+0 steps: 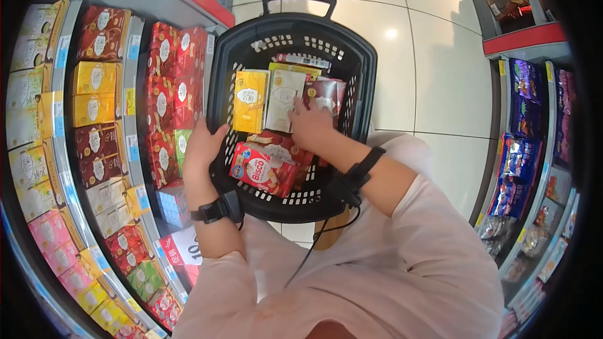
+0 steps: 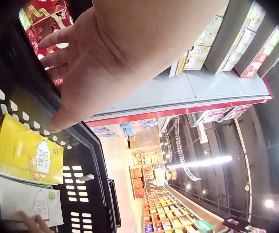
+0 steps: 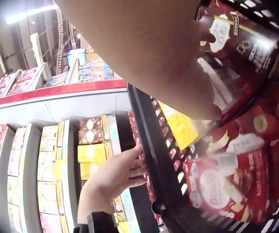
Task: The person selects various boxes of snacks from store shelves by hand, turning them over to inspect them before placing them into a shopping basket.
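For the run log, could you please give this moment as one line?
left hand: holds black plastic basket rim | right hand: touches white cardboard box

Basket (image 1: 369,72) interior is packed tight. Under the right hand (image 1: 311,124), the fingertips lie on a white box (image 1: 284,91) and a dark red pack (image 1: 328,94). A yellow box (image 1: 250,100) stands left of them with no gap between. Flat packs (image 1: 303,61) beyond the fingertips reach the far wall. A Bisco pack (image 1: 260,169) fills the end behind the palm. Only the way upward is open. The left hand (image 1: 204,147) clasps the left rim, and outside its fingers the shelf boxes (image 1: 166,88) stand near, leaving a thin slot. Bare floor (image 1: 433,56) lies wide open right of the basket.
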Tool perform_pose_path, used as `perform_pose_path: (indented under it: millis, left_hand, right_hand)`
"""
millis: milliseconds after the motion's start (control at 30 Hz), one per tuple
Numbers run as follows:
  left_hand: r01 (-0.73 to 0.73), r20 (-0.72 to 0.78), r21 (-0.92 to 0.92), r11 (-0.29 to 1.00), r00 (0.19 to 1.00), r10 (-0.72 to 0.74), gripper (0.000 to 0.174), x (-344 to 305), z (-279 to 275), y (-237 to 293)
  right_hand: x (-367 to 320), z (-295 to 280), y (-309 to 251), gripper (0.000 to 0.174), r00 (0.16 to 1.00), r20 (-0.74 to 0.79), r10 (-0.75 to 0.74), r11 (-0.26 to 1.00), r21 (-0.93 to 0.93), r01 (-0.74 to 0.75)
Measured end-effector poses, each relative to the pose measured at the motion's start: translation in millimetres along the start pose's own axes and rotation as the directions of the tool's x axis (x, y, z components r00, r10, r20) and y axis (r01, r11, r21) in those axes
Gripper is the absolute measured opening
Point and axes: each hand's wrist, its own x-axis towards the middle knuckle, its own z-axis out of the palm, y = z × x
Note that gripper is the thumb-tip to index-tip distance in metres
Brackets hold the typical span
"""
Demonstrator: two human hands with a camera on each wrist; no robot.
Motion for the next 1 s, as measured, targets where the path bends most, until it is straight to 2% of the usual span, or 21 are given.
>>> perform_pose_path:
  millis: [100,167,333,400,500,533,567,600,633,667,700,733,767,800,833,867,900,1000]
  left_hand:
    - [0.024,0.019,0.026,0.999,1.0,-0.024,0.075,1.0,-0.6,3.0]
    - [0.033,0.057,0.031,0.999,0.998,-0.035,0.077,-2.8,-7.2,10.7]
    - [0.015,0.029,0.035,0.999,0.999,-0.016,0.077,-3.1,-4.3,-10.8]
    - [-0.022,-0.015,-0.053,0.998,1.0,0.022,0.074,-6.2,-8.2,-17.9]
    - [-0.055,-0.075,-0.105,0.993,0.996,0.047,0.077,-10.6,-18.4,-29.2]
    - [-0.063,-0.126,-0.112,0.992,0.991,0.049,0.078,-14.0,-34.9,-37.7]
    - [-0.01,-0.137,-0.124,0.992,0.99,-0.007,0.077,-24.5,-49.3,-25.1]
    - [-0.081,-0.281,-0.043,0.996,0.957,0.065,0.073,-14.4,-44.6,-58.8]
    - [-0.185,-0.382,-0.047,0.982,0.911,0.154,0.072,-19.7,-55.9,-59.2]
    - [-0.087,-0.398,-0.045,0.995,0.915,0.062,0.071,-21.9,-69.4,-60.5]
    - [-0.044,-0.445,-0.024,0.999,0.895,0.028,0.069,-25.3,-85.6,-63.1]
    - [-0.019,-0.483,-0.013,1.0,0.875,0.01,0.067,-25.8,-99.2,-64.6]
    - [-0.024,-0.534,0.06,0.998,0.844,0.052,0.065,-20.6,-114.8,-70.3]
    - [-0.029,-0.572,0.131,0.991,0.814,0.1,0.062,-13.8,-130.9,-78.1]
    - [0.013,-0.698,0.321,0.947,0.68,0.227,0.057,0.4,-137.8,-97.7]
    - [0.066,-0.686,0.297,0.953,0.709,0.164,0.054,9.2,-156.0,-102.1]
    - [0.111,-0.718,0.343,0.933,0.671,0.184,0.053,16.3,-169.6,-104.5]
    - [0.141,-0.726,0.443,0.886,0.636,0.261,0.052,45.8,-203.9,-115.7]
  right_hand:
    - [-0.4,-2.7,10.9,0.07,0.991,0.003,0.136,0.991,0.013,-0.136]
    - [-1.5,-6.5,13.1,0.075,0.988,0.02,0.152,0.988,0.009,-0.152]
    - [0.8,-7.3,14.8,0.084,0.985,0.053,0.166,0.985,0.04,-0.168]
    - [2.0,-10.6,15.9,0.088,0.966,0.073,0.247,0.968,0.032,-0.25]
    - [2.0,-2.0,26.1,0.089,0.971,0.048,0.235,0.972,-0.003,-0.235]
    - [8.8,1.4,26.3,0.087,0.978,0.019,0.21,0.978,-0.023,-0.21]
    - [7.0,-2.7,26.6,0.084,0.98,-0.014,0.198,0.98,0.03,-0.198]
    - [2.9,-9.9,22.6,0.081,0.984,-0.048,0.17,0.982,0.088,-0.166]
    - [0.3,-16.0,17.3,0.075,0.989,-0.055,0.14,0.988,0.081,-0.135]
    - [-3.4,-23.2,9.0,0.069,0.99,-0.058,0.125,0.99,0.064,-0.122]
    - [-7.8,-31.8,-4.1,0.069,0.994,-0.074,0.076,0.995,0.07,-0.071]
    - [-15.7,-39.5,-11.0,0.062,0.992,-0.123,0.024,0.995,0.102,-0.012]
    - [-17.1,-43.1,-14.5,0.055,0.986,-0.166,-0.018,0.991,0.131,0.04]
    - [-16.8,-42.4,-17.2,0.055,0.985,-0.171,-0.027,0.991,0.128,0.049]
    - [-16.8,-41.0,-20.1,0.047,0.952,-0.25,-0.176,0.947,0.22,0.232]
    - [-16.6,-41.2,-22.9,0.04,0.889,-0.342,-0.303,0.865,0.293,0.408]
    - [-18.8,-46.0,-28.4,0.034,0.863,-0.363,-0.351,0.809,0.347,0.475]
    - [-19.4,-38.7,-34.4,0.031,0.831,-0.369,-0.415,0.759,0.363,0.54]
